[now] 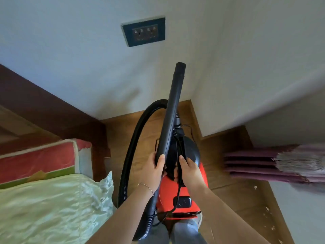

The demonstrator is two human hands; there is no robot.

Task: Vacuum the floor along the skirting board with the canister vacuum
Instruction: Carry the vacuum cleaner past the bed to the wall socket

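The rigid black wand is held at its lower end by the left hand, whose grip is wrapped closed around the tube, thumb on the near side, so that the open mouth is pointed up and away toward the wall rather than down at the floor. The right hand is laid against the black dome of the red canister vacuum, its grip closed on what appears to be the top handle, with the thin black power cord running under the fingers; whether the cord itself is pinched cannot be told. The canister seems to be held up in front of the legs, which suggests it is being carried or steadied into position before any cleaning is begun.

From the wand's base the ribbed hose is looped out to the left and back down beside the canister, kept slack so the wand can be swung freely. No floor nozzle is seen on the wand's end.

The wooden floor lies below, and the wooden skirting board is followed along the white wall around a stepped corner. Pale crumbs are scattered by the right-hand skirting, the likely target. A bed with a green cover is crowded in on the left, a purple curtain on the right, and a wall socket is mounted above
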